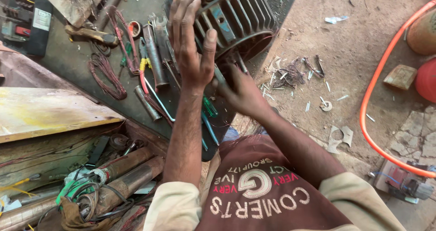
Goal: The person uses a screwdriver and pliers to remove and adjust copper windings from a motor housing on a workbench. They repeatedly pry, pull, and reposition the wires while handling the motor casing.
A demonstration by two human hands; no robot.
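Motor housing (236, 17): dark, finned metal casing lying on its side at the far edge of the surface (68, 63), its long axis running away from the person and slightly to the right, open end toward the hands.
Left hand (190, 45): raised against the near left flank of the motor housing, fingers spread and straight, palm laid flat on the fins; it grips nothing.
Right hand (240, 92): just below the motor housing's open end, knuckles up, fingers curled under the rim; whether it pinches anything I cannot tell, since the fingertips are hidden.
Nearer hand: both touch or nearly touch the motor housing; the left sits higher on it, the right lower at the mouth.
Left of the motor housing: pliers with yellow handles (143, 61), steel spanners (156, 49), loops of reddish copper wire (106, 74), all lying loose on the surface.
Below the motor housing: green-handled screwdrivers (210, 115) beside the left forearm, close to the hands.
Right of the motor housing: bare earth floor (345, 54) with wire scraps (290, 74) and an orange hose (370, 108) curving well apart.
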